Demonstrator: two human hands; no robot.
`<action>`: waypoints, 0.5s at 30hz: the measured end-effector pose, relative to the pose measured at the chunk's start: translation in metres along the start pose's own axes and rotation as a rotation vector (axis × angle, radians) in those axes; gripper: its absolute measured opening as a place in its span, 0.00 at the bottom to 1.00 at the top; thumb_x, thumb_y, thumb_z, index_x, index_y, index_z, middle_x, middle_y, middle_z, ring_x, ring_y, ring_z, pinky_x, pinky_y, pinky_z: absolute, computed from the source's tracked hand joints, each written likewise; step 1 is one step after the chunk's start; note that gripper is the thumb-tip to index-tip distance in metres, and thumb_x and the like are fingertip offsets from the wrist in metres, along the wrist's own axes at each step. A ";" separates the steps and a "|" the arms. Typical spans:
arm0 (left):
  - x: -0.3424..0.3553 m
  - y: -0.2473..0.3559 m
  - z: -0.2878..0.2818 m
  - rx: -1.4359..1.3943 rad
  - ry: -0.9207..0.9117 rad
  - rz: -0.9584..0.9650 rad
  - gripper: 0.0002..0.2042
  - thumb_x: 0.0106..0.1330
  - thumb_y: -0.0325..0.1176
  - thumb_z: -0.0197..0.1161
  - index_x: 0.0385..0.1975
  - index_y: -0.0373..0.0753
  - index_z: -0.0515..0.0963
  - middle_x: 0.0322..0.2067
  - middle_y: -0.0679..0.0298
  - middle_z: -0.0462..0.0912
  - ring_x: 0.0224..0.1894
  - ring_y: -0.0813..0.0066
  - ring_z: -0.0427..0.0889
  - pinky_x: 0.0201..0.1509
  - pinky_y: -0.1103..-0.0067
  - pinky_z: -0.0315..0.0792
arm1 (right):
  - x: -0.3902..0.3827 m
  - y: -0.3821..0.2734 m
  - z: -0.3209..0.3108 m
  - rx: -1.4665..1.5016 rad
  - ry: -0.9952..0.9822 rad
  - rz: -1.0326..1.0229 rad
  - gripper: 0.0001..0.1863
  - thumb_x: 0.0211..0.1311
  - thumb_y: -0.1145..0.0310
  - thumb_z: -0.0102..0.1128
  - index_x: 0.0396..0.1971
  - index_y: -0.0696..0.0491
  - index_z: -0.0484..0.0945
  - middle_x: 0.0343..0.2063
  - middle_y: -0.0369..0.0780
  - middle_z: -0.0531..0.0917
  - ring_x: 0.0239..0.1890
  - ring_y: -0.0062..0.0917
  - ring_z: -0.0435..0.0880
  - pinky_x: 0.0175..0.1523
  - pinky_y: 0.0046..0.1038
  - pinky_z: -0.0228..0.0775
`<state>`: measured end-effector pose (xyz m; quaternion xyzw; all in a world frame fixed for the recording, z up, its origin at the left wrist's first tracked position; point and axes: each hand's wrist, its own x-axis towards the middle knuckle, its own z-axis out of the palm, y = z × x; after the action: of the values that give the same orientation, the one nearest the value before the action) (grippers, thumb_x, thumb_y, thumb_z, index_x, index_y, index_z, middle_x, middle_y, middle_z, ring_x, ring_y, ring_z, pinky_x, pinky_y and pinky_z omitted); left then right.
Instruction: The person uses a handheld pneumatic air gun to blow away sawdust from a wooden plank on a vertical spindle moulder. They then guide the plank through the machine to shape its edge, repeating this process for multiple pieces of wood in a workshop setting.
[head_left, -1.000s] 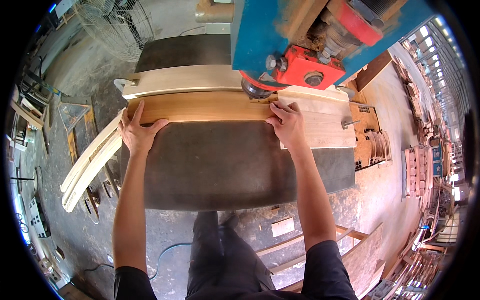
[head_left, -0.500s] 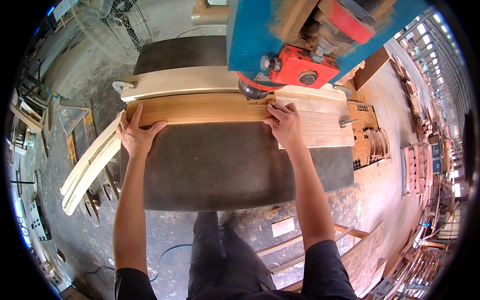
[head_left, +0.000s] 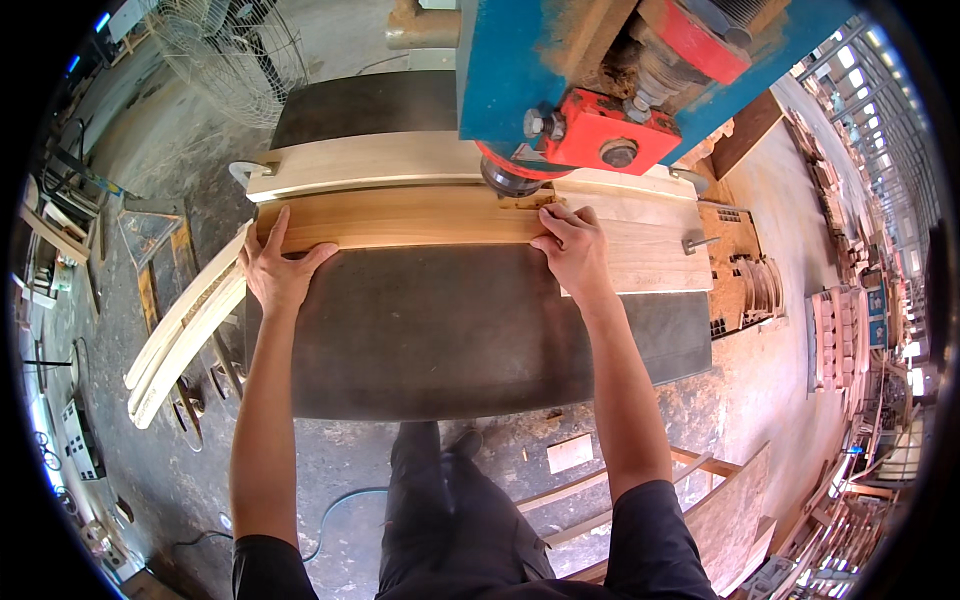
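My left hand (head_left: 282, 266) grips the left end of a golden-brown board (head_left: 420, 216), fingers over it and thumb along its near edge. My right hand (head_left: 577, 252) holds its right end, fingers bent beside a red-and-black cutter head (head_left: 512, 172) that partly hangs over the board. The board lies on a dark metal machine table (head_left: 430, 340), along a pale wooden strip (head_left: 365, 155) behind it. A wide pale wooden plate (head_left: 650, 250) with a bolt sits to the right. Whatever the cutter does under its housing is hidden.
A blue machine body (head_left: 500, 60) with a red bracket (head_left: 615, 135) overhangs the table. Curved pale strips (head_left: 185, 335) lean at the left. A wire fan (head_left: 225, 65) stands behind, a metal trolley (head_left: 150, 240) left. Wood stacks (head_left: 835, 340) and a plywood sheet (head_left: 730, 510) are at the right.
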<state>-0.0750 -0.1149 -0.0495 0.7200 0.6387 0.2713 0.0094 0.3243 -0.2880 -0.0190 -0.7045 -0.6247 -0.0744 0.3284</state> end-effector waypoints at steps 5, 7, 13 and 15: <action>-0.001 0.002 -0.001 -0.004 0.009 0.002 0.49 0.38 0.69 0.81 0.67 0.65 0.79 0.73 0.48 0.66 0.73 0.43 0.64 0.74 0.53 0.65 | -0.001 0.000 -0.001 0.005 -0.004 0.009 0.24 0.43 0.73 0.79 0.47 0.54 0.88 0.49 0.33 0.89 0.41 0.38 0.80 0.48 0.37 0.81; -0.002 0.001 -0.001 -0.005 0.012 0.002 0.48 0.38 0.69 0.81 0.67 0.65 0.79 0.73 0.48 0.66 0.72 0.43 0.65 0.74 0.53 0.65 | -0.001 -0.001 -0.001 0.005 -0.012 0.015 0.24 0.43 0.73 0.79 0.46 0.54 0.88 0.49 0.33 0.88 0.41 0.38 0.80 0.48 0.37 0.81; -0.002 0.001 -0.002 -0.023 0.008 -0.007 0.49 0.36 0.70 0.81 0.67 0.66 0.79 0.72 0.46 0.66 0.73 0.42 0.64 0.74 0.53 0.65 | -0.001 -0.002 -0.002 0.001 -0.011 0.002 0.24 0.43 0.73 0.79 0.46 0.54 0.87 0.49 0.33 0.88 0.41 0.39 0.80 0.47 0.37 0.80; -0.002 0.001 -0.001 -0.042 0.009 -0.007 0.49 0.36 0.70 0.81 0.67 0.67 0.79 0.72 0.46 0.67 0.73 0.41 0.64 0.74 0.52 0.64 | -0.002 -0.002 -0.002 0.009 -0.001 0.003 0.24 0.43 0.74 0.78 0.46 0.54 0.87 0.48 0.33 0.88 0.40 0.39 0.80 0.47 0.37 0.80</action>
<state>-0.0745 -0.1176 -0.0491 0.7161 0.6354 0.2880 0.0226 0.3228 -0.2910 -0.0176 -0.7041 -0.6242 -0.0709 0.3312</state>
